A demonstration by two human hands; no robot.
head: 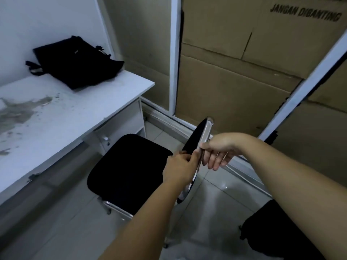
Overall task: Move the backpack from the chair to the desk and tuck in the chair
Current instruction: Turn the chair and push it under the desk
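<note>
The soft black fabric backpack (75,61) lay flat on the far corner of the stained white laminate worktop (56,117), against the wall, so that half of the task looked done. What remained was the black padded chair with its chromed tube frame (129,171), which stood out from the worktop on the pale tiled floor (221,199), its seat only just beside the front edge and the drawer unit, not under it.

Both hands were on the chair's backrest (195,143). The left hand (178,167) was closed over the backrest edge lower down, fingers curled onto the padded side. The right hand (216,152) gripped the chrome rim higher up, thumb on the near face and fingers hanging loosely behind it.

The backrest ran edge-on away from the person, its long axis pointing up and to the right, and the seat lay to the left of the hands, toward the worktop. The open space beneath the worktop lay further left still. By my judgement the push would have to go leftward, and the chair probably needed turning first to square the seat to that opening.
</note>
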